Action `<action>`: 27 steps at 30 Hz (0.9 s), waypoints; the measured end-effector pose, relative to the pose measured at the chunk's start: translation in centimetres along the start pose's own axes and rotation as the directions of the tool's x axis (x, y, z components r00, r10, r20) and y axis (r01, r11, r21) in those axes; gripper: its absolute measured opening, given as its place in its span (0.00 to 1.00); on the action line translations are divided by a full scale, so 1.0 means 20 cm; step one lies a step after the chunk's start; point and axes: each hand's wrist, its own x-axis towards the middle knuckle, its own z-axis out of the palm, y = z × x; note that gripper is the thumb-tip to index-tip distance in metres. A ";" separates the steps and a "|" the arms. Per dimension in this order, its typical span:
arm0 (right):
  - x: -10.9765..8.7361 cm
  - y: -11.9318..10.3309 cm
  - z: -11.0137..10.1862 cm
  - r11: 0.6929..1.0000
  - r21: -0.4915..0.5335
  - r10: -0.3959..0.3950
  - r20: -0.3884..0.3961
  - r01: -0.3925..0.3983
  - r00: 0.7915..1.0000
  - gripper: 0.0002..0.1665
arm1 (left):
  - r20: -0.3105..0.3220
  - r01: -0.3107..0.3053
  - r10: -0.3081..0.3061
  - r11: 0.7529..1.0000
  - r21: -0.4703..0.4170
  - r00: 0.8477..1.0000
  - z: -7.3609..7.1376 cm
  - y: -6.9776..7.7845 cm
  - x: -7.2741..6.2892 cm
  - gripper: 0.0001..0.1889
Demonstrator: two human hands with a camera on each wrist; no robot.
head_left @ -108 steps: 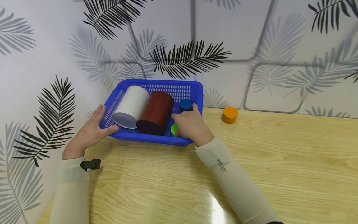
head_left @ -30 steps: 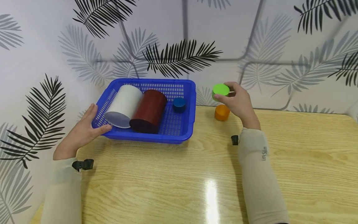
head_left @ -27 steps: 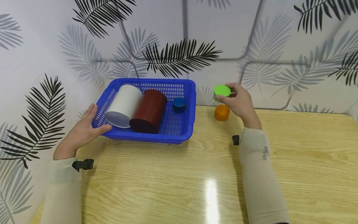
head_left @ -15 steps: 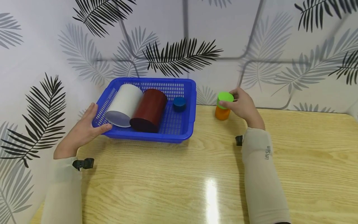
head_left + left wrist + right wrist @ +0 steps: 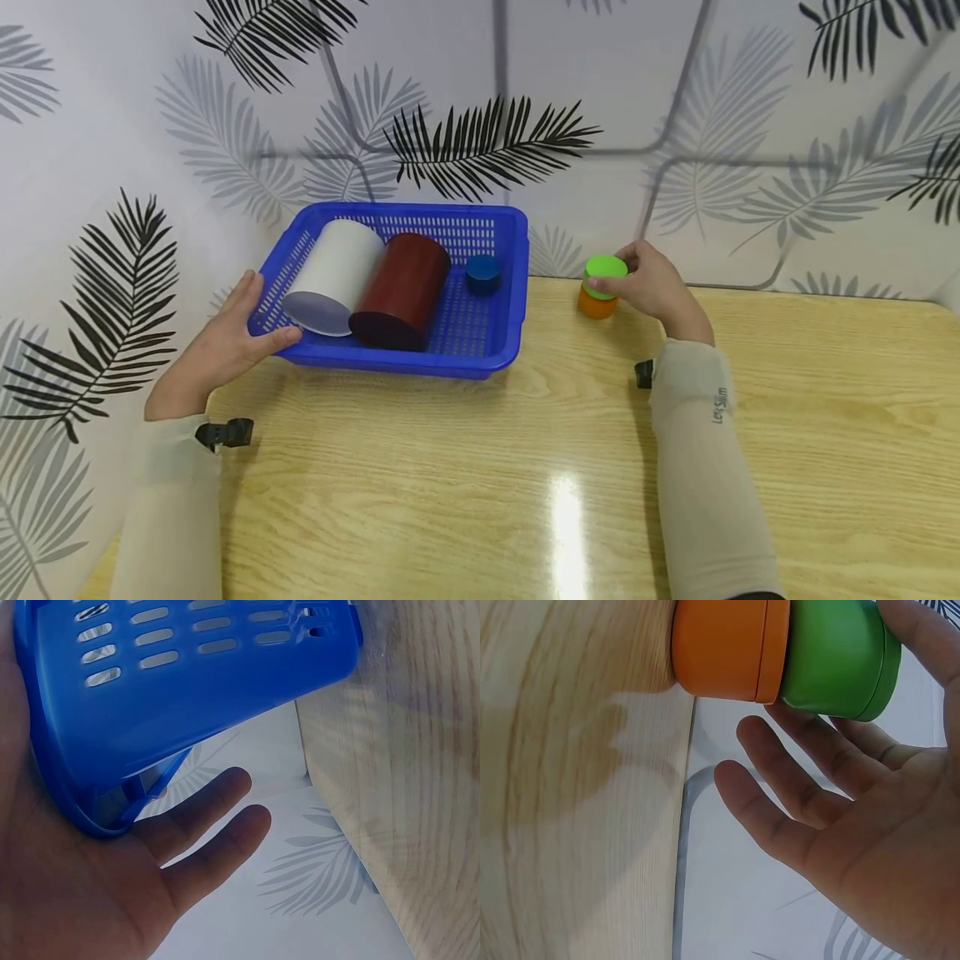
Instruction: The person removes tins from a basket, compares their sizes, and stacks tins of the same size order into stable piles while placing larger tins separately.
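Observation:
My right hand [image 5: 654,283] pinches a small green lidded jar [image 5: 606,268] between thumb and fingers. The jar sits on top of an orange lidded jar [image 5: 597,303], which stands on the table near the wall. In the right wrist view the green jar [image 5: 836,656] meets the orange jar [image 5: 724,649] end to end; the lower fingers are extended and free. My left hand [image 5: 217,354] rests against the left front corner of a blue plastic basket [image 5: 408,360], thumb over the rim. The left wrist view shows two straight fingers beside the basket wall [image 5: 195,690].
Inside the basket lie a white cylinder [image 5: 335,271] and a dark red cylinder [image 5: 405,287], side by side. A small blue round jar [image 5: 483,275] stands at the basket's right. Leaf-patterned wall [image 5: 585,67] bounds the back and left of the wooden table [image 5: 420,483].
My right hand took the green jar from the basket, carried it right and lowered it onto the orange jar. The left hand stays at the basket's corner.

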 end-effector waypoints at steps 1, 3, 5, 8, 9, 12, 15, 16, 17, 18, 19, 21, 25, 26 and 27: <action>0.00 0.00 0.00 1.000 0.003 0.001 0.002 -0.001 1.000 0.39 | 0.000 0.004 -0.004 1.000 -0.001 1.000 0.00 0.00 0.00 0.58; 0.00 -0.01 0.00 1.000 0.000 0.007 0.007 -0.007 1.000 0.39 | 0.001 0.012 -0.012 1.000 -0.004 1.000 0.00 0.00 0.00 0.59; -0.01 -0.01 0.00 1.000 -0.008 0.013 0.016 -0.013 1.000 0.41 | 0.003 0.019 -0.019 1.000 -0.003 1.000 0.00 0.00 0.00 0.59; -0.01 -0.02 0.00 0.999 -0.024 0.028 0.031 -0.027 0.999 0.42 | 0.002 0.027 -0.027 1.000 0.001 1.000 0.00 0.00 0.01 0.60; -0.01 -0.02 0.00 0.999 -0.024 0.034 0.038 -0.033 0.999 0.44 | 0.002 0.028 -0.028 1.000 0.003 1.000 0.00 0.00 0.01 0.60; -0.02 -0.03 -0.01 0.999 -0.026 0.045 0.058 -0.044 0.997 0.52 | 0.000 0.030 -0.030 1.000 0.005 1.000 0.00 0.00 0.01 0.60; -0.02 -0.04 -0.01 0.999 -0.035 0.037 0.052 -0.035 0.998 0.63 | 0.002 0.033 -0.033 0.999 0.003 0.999 0.01 0.00 0.00 0.60; -0.02 -0.05 -0.01 0.999 -0.037 0.029 0.041 -0.028 0.999 0.65 | 0.001 0.032 -0.032 0.999 0.002 0.999 0.01 0.00 0.00 0.60; -0.02 -0.06 -0.02 0.999 -0.036 0.020 0.027 -0.019 0.999 0.67 | -0.001 0.030 -0.030 1.000 0.001 1.000 0.01 0.00 0.00 0.60; -0.02 -0.07 -0.02 0.999 -0.037 0.008 0.009 -0.008 1.000 0.67 | -0.003 0.028 -0.028 1.000 0.001 1.000 0.01 0.00 0.00 0.60; -0.02 -0.09 -0.01 0.999 -0.036 -0.006 -0.010 0.006 1.000 0.67 | -0.005 0.026 -0.026 1.000 0.000 1.000 0.01 0.00 0.00 0.60; -0.03 -0.13 0.00 0.999 -0.025 -0.038 -0.049 0.036 0.998 0.65 | -0.011 0.019 -0.019 1.000 -0.003 1.000 0.01 -0.01 0.00 0.59; -0.04 -0.24 0.06 0.991 0.000 -0.133 -0.150 0.135 0.980 0.57 | -0.017 0.011 -0.011 1.000 -0.001 1.000 0.01 -0.01 0.01 0.59; -0.04 -0.27 0.08 0.987 0.007 -0.157 -0.179 0.161 0.971 0.54 | -0.018 0.010 -0.010 1.000 -0.002 1.000 0.00 -0.01 0.01 0.59; -0.04 -0.29 0.11 0.982 0.004 -0.183 -0.208 0.188 0.961 0.52 | -0.018 0.009 -0.009 1.000 -0.003 1.000 0.00 -0.01 0.01 0.59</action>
